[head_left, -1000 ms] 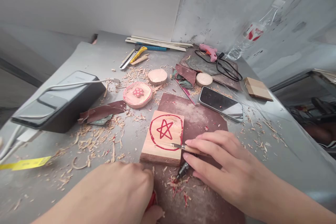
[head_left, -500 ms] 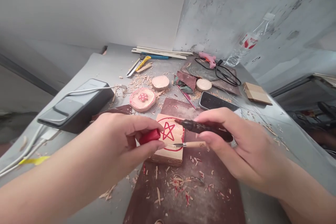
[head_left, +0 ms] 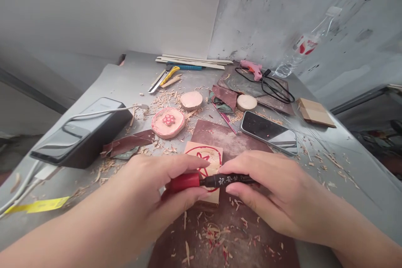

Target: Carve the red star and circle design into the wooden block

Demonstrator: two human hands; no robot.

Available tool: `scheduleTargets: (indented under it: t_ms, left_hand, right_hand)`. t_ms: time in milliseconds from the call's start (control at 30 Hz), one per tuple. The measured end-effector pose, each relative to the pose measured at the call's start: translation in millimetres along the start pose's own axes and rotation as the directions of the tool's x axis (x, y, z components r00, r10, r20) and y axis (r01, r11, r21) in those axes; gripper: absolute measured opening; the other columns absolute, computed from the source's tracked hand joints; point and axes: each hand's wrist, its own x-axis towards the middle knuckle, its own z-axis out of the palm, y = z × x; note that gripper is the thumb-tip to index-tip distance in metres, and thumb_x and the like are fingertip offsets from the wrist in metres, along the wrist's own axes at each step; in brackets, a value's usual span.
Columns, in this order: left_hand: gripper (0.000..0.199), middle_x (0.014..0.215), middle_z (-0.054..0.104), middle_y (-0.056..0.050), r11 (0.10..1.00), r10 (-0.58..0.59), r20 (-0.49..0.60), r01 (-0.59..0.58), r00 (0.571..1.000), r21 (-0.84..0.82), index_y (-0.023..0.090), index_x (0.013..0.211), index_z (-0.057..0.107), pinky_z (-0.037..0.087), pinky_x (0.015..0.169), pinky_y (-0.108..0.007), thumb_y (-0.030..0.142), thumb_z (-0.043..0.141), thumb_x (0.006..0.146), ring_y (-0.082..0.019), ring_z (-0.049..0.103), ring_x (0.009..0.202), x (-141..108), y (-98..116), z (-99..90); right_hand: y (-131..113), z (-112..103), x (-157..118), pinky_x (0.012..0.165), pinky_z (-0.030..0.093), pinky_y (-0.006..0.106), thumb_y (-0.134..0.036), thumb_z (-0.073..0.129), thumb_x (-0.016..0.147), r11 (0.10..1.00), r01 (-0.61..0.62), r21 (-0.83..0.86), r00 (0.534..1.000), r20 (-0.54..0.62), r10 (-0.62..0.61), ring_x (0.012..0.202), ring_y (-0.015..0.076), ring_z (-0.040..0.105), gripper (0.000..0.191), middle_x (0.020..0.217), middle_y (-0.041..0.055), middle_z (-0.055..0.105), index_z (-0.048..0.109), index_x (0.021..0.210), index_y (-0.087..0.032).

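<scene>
My left hand is closed around a red marker cap, its opening facing right. Between the fingers of my right hand is a black marker with white lettering. The marker's tip end meets the mouth of the cap; how far it sits inside I cannot tell. Right beneath both hands lies a square wooden block bearing a red star inside a red circle, partly hidden by my fingers. A brown board, strewn with shavings, supports the block.
Behind the block are a wood slice with a red flower, plain slices and a phone. A black power bank with a white cable is at left. Farther back lie a yellow utility knife, pink glue gun and bottle.
Both hands have come lower and closer together, bringing the marker's tip to the cap. The wooden-handled carving tool seen near my right hand earlier is now out of sight.
</scene>
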Motion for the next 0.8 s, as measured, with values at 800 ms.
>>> scheduleTargets:
  t_ms: [800]
  left_hand:
    - [0.021, 0.084, 0.064, 0.007, 0.997, -0.052, -0.247, 0.035, 0.968, -0.071, 0.036, 0.112, 0.059, 0.047, 0.059, -0.028, 0.044, 0.043, 0.123, -0.014, 0.056, 0.066, -6.4, 18.9, 13.0]
  right_hand:
    - [-22.1, -4.6, 18.0, 0.088, 0.064, 0.028, -0.042, 0.090, 0.104, 0.994, -0.095, 0.052, 0.981, -0.164, 0.103, 0.096, 0.0185, 0.081, 0.037, 0.114, 0.0014, 0.086, 0.073, 0.132, -0.025]
